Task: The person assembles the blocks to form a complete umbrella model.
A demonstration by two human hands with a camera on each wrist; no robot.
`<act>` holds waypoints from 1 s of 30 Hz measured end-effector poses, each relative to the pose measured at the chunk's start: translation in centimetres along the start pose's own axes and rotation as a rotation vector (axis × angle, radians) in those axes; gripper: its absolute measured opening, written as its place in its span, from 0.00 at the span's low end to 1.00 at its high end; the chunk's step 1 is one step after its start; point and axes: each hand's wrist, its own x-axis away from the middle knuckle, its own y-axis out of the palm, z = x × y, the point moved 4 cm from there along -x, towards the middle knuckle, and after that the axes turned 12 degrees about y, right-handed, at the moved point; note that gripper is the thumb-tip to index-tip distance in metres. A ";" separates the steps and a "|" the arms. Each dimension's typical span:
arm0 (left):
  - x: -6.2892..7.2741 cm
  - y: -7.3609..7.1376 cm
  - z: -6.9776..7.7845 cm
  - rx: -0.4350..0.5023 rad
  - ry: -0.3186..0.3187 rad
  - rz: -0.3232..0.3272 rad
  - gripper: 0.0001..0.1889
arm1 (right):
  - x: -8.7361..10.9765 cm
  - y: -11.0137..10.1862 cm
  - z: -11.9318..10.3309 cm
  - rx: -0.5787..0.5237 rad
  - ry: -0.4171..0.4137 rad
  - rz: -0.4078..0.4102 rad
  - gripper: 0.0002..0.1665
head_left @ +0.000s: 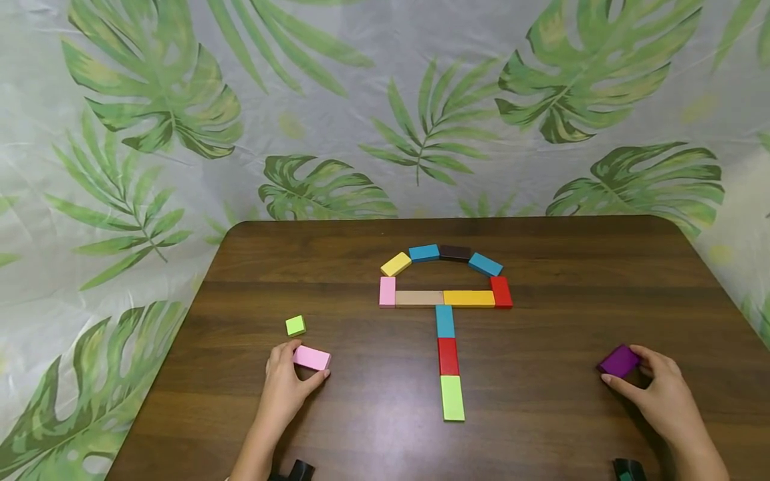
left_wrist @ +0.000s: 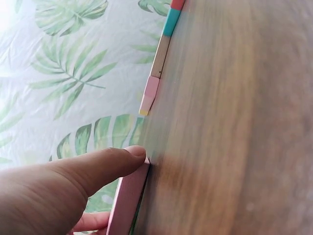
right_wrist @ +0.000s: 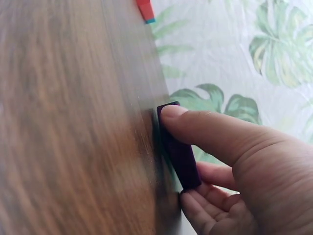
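At the left of the table, my left hand (head_left: 285, 384) pinches a pink block (head_left: 312, 358) between thumb and fingers. The left wrist view shows the thumb against one end of this pink block (left_wrist: 128, 200). Just behind it lies a small lime green cube (head_left: 295, 325). Over on the right side, my right hand (head_left: 662, 394) grips a purple block (head_left: 619, 361) by its two ends. In the right wrist view the thumb presses the near face of the purple block (right_wrist: 180, 154), fingertips at its other end.
Coloured blocks form an umbrella-like figure mid-table: an arch with a black block (head_left: 454, 253) on top, a crossbar with a yellow block (head_left: 468, 298), and a stem ending in a lime green block (head_left: 452, 398). A leaf-patterned cloth (head_left: 433, 194) hangs behind the wooden table (head_left: 541, 427).
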 end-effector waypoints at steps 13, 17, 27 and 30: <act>0.0 -0.6 1.3 0.058 0.079 0.073 0.39 | 0.7 -0.5 -2.2 -0.041 -0.059 0.063 0.48; 0.1 -0.7 2.3 0.080 0.135 0.111 0.39 | 1.1 -0.4 -3.5 -0.069 -0.085 0.064 0.48; 0.7 -0.1 5.3 0.095 0.349 0.180 0.41 | 2.4 0.4 -7.0 -0.132 -0.177 0.068 0.46; 1.0 0.3 6.1 0.111 0.389 0.153 0.41 | 2.8 0.9 -7.9 -0.136 -0.217 0.065 0.44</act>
